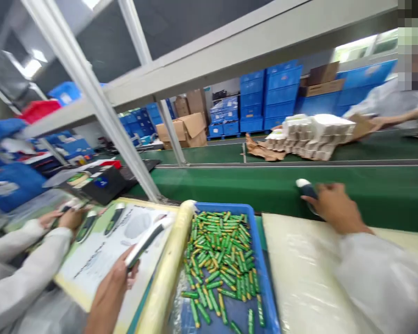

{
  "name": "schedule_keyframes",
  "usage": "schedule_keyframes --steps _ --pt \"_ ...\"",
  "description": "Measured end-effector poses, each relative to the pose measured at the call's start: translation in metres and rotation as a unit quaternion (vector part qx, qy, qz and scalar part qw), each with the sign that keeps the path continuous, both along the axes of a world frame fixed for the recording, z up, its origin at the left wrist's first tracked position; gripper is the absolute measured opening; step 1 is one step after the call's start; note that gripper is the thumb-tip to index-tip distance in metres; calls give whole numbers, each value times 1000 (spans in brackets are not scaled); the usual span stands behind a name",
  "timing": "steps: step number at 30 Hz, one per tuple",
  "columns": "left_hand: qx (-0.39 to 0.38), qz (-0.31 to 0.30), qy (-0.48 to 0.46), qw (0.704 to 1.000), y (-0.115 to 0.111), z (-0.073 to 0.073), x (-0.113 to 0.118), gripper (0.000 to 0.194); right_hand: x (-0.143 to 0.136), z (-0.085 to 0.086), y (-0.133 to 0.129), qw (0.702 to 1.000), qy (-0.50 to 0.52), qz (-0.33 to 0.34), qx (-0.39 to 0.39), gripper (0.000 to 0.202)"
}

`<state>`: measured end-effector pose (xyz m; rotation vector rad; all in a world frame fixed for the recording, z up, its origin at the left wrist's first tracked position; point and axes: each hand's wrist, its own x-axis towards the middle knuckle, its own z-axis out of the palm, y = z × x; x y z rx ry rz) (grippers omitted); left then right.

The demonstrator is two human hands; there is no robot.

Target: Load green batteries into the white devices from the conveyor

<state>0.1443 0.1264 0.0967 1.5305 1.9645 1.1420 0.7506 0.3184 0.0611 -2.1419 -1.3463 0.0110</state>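
Observation:
My left hand [113,285] is closed around the lower end of a slim white-and-dark handheld device [148,241], which tilts up to the right above a printed sheet [101,255]. Over the edge of the green conveyor belt, my right hand [339,208] grips a similar dark device [308,191] with a white tip; part of it is hidden by my fingers. Between my hands stands a blue tray [252,213] holding many green batteries [223,250] with gold ends. Two more such devices, one a dark-and-white device [114,219], lie on the sheet.
A co-worker's hands [69,218] work at the left with another device. A yellow padded roll [167,273] borders the tray; a cream foam mat [299,264] lies right. White moulded trays [313,132] sit beyond the green belt [230,185]. A slanted metal post [101,106] rises at left.

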Motion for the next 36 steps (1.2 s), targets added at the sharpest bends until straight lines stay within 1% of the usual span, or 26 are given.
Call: schedule_keyframes --steps 2,3,4,5,7,8,9,10,11,12,13,14,16,18,19,20,21,22,24,26,27,29,30,32,34,36 --pt "-22 -37 -37 998 -11 17 26 70 -10 15 6 998 -51 18 33 40" --pt "-38 -55 -47 997 -14 24 37 68 -24 26 6 996 -44 60 49 49" --pt "-61 -77 -53 994 -17 30 48 66 -45 38 1 989 -20 136 62 58" --pt "-87 -100 -55 990 -19 35 58 65 -73 49 -10 970 16 231 67 69" --pt "-132 -143 -53 979 -21 42 73 64 -139 67 -45 888 61 451 64 94" --pt "-142 -162 -50 975 -22 44 79 66 -172 73 -65 852 61 517 46 102" --pt "-146 -178 -47 972 -22 45 83 67 -202 76 -85 825 42 563 12 95" --pt "-144 -191 -44 970 -22 45 87 68 -227 77 -102 803 9 595 -35 73" --pt "-139 -200 -42 969 -21 43 89 68 -245 78 -116 792 -23 606 -70 51" --pt "-132 -201 -40 970 -21 40 91 67 -256 80 -125 787 -47 608 -96 35" --pt "-116 -191 -41 974 -21 36 92 66 -260 82 -129 789 -56 602 -108 28" --pt "-92 -172 -45 980 -20 31 93 65 -259 85 -130 799 -49 591 -103 27" --pt "-22 -119 -69 990 -16 19 93 63 -250 92 -124 838 4 544 -40 31" --pt "54 -76 -109 990 -8 6 90 57 -248 94 -112 891 68 442 79 34" --pt "81 -64 -127 986 -4 -1 88 54 -251 91 -106 910 86 381 136 34" --pt "99 -51 -135 985 2 -7 84 52 -257 86 -100 921 85 337 175 32" --pt "108 -36 -132 985 8 -12 79 51 -264 79 -95 926 63 322 188 31" --pt "112 -20 -125 986 15 -15 72 51 -272 72 -90 926 21 334 176 29" --pt "95 10 -49 994 33 -19 51 54 -280 59 -84 910 -79 392 110 32" --pt "77 44 71 994 58 -17 24 64 -274 55 -79 905 -112 406 62 40" --pt "70 67 131 987 72 -15 8 71 -265 55 -76 915 -83 391 58 43" --pt "53 112 183 975 102 -9 -24 82 -239 59 -69 926 43 368 80 44" --pt "39 133 200 970 116 -6 -38 85 -223 62 -64 919 123 363 91 42" --pt "2 152 224 963 138 -4 -62 90 -190 65 -52 888 280 345 116 43" --pt "-40 148 242 958 152 -4 -79 89 -156 63 -37 839 427 295 160 50" --pt "-77 139 262 952 159 -6 -90 78 -123 56 -23 774 550 227 217 57"
